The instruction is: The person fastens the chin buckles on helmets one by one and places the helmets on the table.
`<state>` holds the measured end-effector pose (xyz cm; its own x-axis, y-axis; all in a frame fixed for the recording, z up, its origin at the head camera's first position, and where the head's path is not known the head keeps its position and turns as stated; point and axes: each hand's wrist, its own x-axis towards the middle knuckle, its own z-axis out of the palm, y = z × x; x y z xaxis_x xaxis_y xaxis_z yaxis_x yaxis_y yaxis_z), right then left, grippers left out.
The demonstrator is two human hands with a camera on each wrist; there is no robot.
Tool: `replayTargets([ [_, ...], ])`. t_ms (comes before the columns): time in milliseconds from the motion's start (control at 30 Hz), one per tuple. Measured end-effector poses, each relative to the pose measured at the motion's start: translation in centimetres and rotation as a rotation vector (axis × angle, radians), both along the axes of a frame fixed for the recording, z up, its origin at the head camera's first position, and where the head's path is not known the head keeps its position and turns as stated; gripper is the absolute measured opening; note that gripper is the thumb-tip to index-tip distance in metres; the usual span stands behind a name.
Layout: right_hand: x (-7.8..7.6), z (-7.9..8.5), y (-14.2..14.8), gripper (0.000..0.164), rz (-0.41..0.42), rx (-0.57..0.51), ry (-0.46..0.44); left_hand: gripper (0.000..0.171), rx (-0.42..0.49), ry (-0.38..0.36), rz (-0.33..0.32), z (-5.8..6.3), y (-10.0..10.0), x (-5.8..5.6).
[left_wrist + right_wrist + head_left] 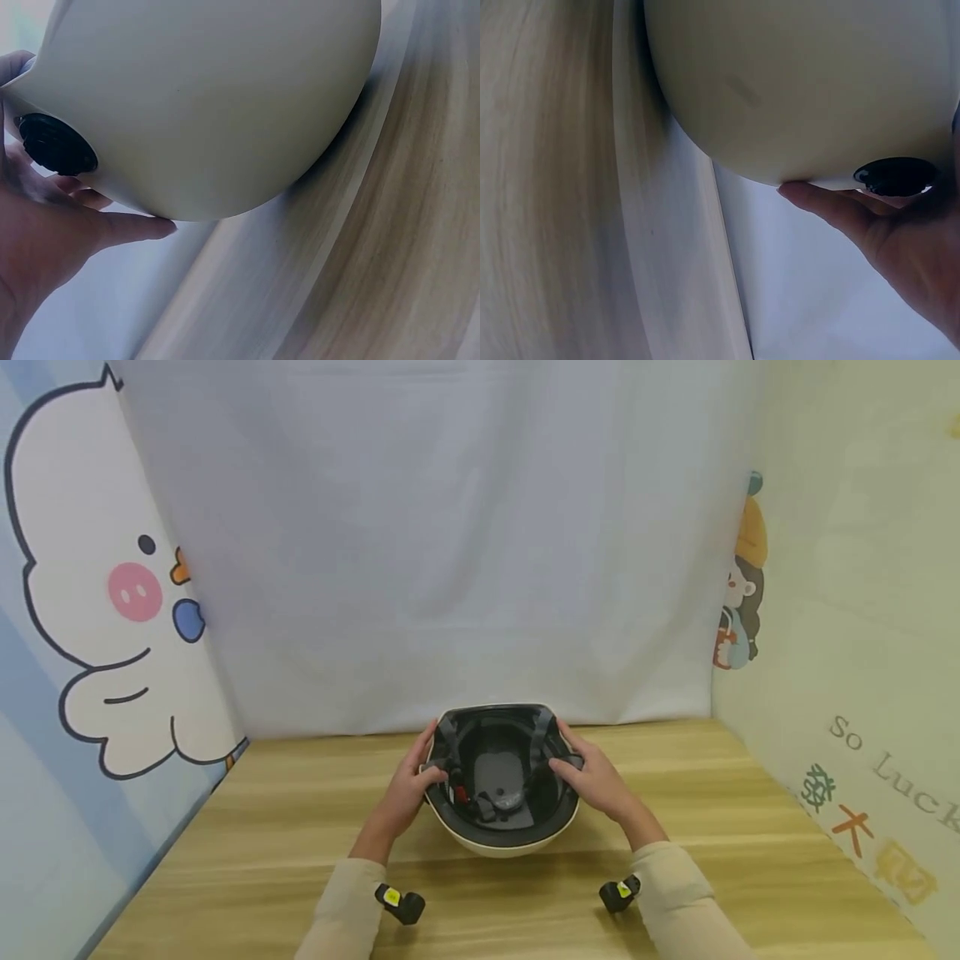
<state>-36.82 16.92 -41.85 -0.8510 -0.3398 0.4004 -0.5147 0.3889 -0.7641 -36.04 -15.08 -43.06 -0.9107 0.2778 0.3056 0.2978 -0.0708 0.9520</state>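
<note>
A cream helmet (501,852) is upside down over the table, its dark padded inside facing up. Grey straps and a red buckle piece (461,794) show inside it. My left hand (411,783) grips its left side, thumb over the rim and fingers on the outer shell. On the opposite side my right hand (594,777) grips the rim in the same way. In the left wrist view a round black fitting (58,144) sits on the shell beside the fingers. The right wrist view shows a matching black fitting (895,176) close to that hand.
The wood-grain table (300,827) reaches back to a white curtain (465,543). A wall with a cartoon figure (82,610) stands at the left, and a pale printed wall (847,635) at the right. Each wrist carries a small black camera.
</note>
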Motion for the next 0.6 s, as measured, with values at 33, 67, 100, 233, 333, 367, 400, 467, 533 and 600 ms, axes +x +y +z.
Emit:
replayTargets([
  [33, 0.1, 0.04, 0.01, 0.069, -0.001, 0.002, 0.0, 0.085, -0.008, 0.003, 0.003, -0.05, 0.01, 0.02],
  [67, 0.16, 0.09, 0.0, 0.069, 0.0, 0.002, 0.0, 0.085, -0.014, 0.007, 0.008, -0.07, 0.0, 0.07],
  [100, 0.12, 0.07, -0.05, 0.068, 0.002, 0.0, -0.004, 0.085, -0.018, 0.011, 0.011, -0.1, -0.05, 0.11],
  [233, 0.2, 0.22, -0.01, 0.068, 0.002, -0.002, -0.011, 0.085, -0.032, 0.021, 0.022, -0.14, -0.05, -0.05],
  [333, 0.08, -0.01, 0.08, 0.068, -0.002, -0.001, -0.021, 0.085, -0.043, 0.023, 0.029, -0.14, 0.0, -0.09],
  [367, 0.03, -0.08, 0.13, 0.068, -0.003, 0.001, -0.022, 0.085, -0.049, 0.022, 0.034, -0.08, 0.05, -0.03],
  [400, 0.01, -0.15, 0.2, 0.068, -0.004, 0.001, -0.023, 0.085, -0.046, 0.022, 0.035, -0.06, 0.08, -0.05],
  [467, 0.01, -0.23, 0.24, 0.068, -0.003, -0.001, -0.022, 0.085, -0.048, 0.024, 0.035, -0.11, 0.09, 0.0],
  [533, 0.03, -0.14, 0.19, 0.068, -0.005, 0.003, -0.018, 0.085, -0.049, 0.025, 0.043, -0.12, 0.1, 0.02],
  [600, -0.01, -0.08, 0.1, 0.068, 0.0, 0.0, -0.023, 0.085, -0.045, 0.028, 0.051, -0.15, 0.06, -0.04],
])
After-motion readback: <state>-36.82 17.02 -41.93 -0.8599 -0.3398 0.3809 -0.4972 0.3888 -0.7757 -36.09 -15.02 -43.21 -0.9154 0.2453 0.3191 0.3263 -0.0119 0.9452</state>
